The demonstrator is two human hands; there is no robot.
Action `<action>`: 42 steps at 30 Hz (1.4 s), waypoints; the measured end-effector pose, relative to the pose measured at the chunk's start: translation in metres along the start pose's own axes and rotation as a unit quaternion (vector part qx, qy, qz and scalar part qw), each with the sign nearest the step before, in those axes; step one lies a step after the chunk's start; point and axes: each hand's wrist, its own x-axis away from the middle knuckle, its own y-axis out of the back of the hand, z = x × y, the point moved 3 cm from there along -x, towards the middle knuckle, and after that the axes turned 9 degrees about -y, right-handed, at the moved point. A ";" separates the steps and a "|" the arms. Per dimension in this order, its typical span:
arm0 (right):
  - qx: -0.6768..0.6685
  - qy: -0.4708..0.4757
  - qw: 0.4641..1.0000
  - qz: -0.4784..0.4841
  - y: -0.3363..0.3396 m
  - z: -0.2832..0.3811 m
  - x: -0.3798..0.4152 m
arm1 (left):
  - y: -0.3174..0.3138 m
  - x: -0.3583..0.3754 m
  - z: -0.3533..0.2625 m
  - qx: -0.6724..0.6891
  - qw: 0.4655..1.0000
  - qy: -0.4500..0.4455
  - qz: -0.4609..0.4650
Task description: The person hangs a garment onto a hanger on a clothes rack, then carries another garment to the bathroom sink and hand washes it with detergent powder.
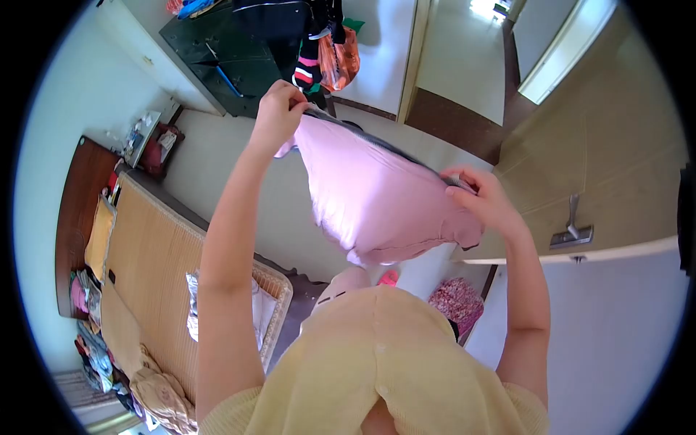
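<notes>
A pink zippered garment [384,188] is stretched out in the air before me, its dark zipper edge running along the top. My left hand [280,107] pinches one end of that edge, up and to the left. Lower on the right, my right hand [482,194] grips the other end between thumb and fingers. The cloth hangs down toward my body in loose folds, and light falls brightly on its left half.
A bed with a woven mat [156,246] lies to the left, with clothes [163,384] piled at its near end. A dark green cabinet [246,54] stands ahead. On the right is a door with a metal handle [573,225]; a patterned bundle [457,301] sits on the floor.
</notes>
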 end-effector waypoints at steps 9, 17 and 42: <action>0.093 0.079 0.945 -0.303 0.136 -0.033 -0.149 | -0.069 -0.095 0.005 -0.173 0.966 -0.191 0.014; 0.260 -0.004 0.911 -0.321 0.238 -0.081 -0.276 | -0.171 -0.244 0.075 -0.135 0.984 0.062 0.096; -0.227 0.092 0.935 -0.255 0.618 -0.097 -0.495 | -0.390 -0.725 -0.062 0.827 0.538 0.042 -0.160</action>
